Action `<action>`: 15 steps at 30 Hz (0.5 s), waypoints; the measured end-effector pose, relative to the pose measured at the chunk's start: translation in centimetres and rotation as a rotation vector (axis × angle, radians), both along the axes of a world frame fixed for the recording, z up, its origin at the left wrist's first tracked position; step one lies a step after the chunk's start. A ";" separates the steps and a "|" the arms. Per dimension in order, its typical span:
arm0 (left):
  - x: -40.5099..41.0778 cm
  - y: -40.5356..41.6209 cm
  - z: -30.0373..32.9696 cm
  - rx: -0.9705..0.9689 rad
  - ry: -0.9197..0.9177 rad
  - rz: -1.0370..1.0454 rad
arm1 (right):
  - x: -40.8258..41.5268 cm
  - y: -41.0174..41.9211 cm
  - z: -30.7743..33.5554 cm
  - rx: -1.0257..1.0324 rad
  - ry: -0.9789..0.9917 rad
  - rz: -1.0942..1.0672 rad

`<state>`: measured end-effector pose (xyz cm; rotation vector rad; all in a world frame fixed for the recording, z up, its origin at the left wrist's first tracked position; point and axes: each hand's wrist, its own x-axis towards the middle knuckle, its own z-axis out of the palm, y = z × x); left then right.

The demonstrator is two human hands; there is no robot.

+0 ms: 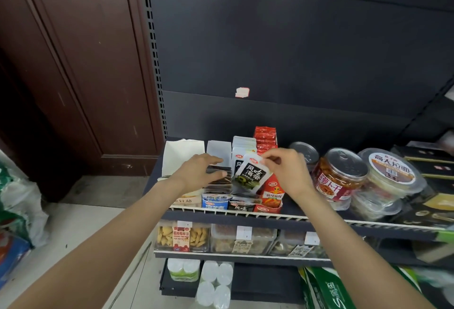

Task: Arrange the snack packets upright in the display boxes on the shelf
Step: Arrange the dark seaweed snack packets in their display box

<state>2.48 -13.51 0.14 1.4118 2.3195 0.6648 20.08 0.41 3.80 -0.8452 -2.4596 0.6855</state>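
head cam, right hand (286, 173) pinching the top corner of a black-and-white snack packet (251, 173), packet dangling tilted just over the black display box (242, 204), left hand (200, 169) left of it, fingers spread on dark packets (219, 181)

Dim, even indoor light with soft shadows beneath the hands (204, 171), faint glare on the jar lid (344, 158) right of them, wide-angle bending toward the edges, and blurred packaging at the far right and left margins.
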 end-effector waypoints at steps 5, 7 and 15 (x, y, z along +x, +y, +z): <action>1.0 1.4 2.4 0.171 -0.178 0.134 | 0.7 0.8 3.9 -0.106 0.237 -0.062; 1.3 1.9 3.2 0.196 -0.349 0.145 | 0.9 0.7 4.7 -0.134 0.321 -0.071; 1.8 2.2 5.7 0.358 -0.800 0.214 | 2.7 0.0 5.3 -0.263 0.533 0.029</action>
